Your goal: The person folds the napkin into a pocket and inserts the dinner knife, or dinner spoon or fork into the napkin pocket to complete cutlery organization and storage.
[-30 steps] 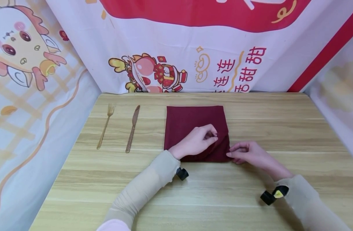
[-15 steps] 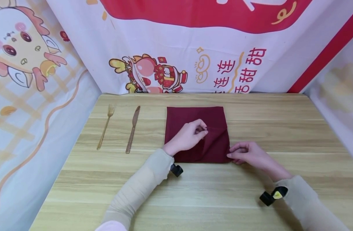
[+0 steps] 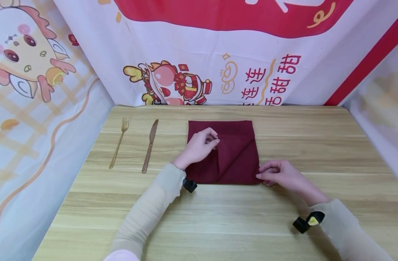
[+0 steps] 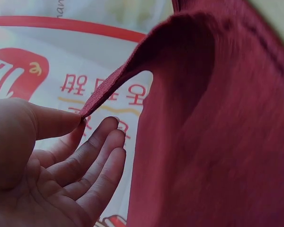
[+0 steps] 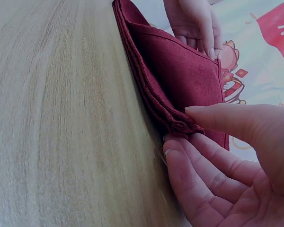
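A dark red cloth (image 3: 238, 156), folded into a layered square, lies on the wooden table. My left hand (image 3: 199, 146) pinches a corner of its top layer between thumb and forefinger and holds it raised over the cloth's left part; in the left wrist view the cloth (image 4: 217, 123) slopes up to those fingertips, the other fingers loosely spread. At the near right corner my right hand (image 3: 283, 175) pinches the stacked layers, thumb on top and fingers beneath, as the right wrist view shows on the cloth (image 5: 180, 71).
A gold fork (image 3: 118, 145) and a copper-coloured knife (image 3: 149, 146) lie side by side on the table (image 3: 199, 221), left of the cloth. Printed fabric (image 3: 192, 40) hangs behind the table and along both sides.
My left hand has moved left and slightly away from me, drawing the top layer's corner across the cloth and making a diagonal fold. The right hand has stayed at its corner.
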A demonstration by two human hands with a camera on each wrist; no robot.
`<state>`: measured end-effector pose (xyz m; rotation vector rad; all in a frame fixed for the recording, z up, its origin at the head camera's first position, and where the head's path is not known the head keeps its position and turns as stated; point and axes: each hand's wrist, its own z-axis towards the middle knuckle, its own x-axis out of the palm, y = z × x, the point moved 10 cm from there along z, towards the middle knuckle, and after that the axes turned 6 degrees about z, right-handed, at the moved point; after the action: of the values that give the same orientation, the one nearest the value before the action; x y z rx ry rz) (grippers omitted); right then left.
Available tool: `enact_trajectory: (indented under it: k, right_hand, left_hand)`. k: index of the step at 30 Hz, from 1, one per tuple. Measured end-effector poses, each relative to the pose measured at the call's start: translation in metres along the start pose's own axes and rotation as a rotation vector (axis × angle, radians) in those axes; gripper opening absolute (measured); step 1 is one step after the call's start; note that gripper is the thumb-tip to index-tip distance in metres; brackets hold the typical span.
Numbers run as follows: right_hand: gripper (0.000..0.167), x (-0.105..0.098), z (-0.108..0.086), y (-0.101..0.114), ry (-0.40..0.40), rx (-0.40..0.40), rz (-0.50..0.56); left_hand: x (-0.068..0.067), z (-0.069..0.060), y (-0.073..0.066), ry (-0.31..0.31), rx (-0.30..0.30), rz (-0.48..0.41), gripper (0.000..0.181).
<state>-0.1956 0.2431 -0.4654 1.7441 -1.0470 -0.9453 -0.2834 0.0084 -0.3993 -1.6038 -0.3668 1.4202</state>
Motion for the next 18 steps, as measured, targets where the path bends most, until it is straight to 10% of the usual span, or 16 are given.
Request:
enact_trajectory:
  k: [18]
  right_hand:
    - [0.036,-0.001,0.000,0.000,-0.002,-0.017,-0.012]
  left_hand:
    - [-0.035,0.017,0.034,-0.017,-0.110,-0.078,0.013]
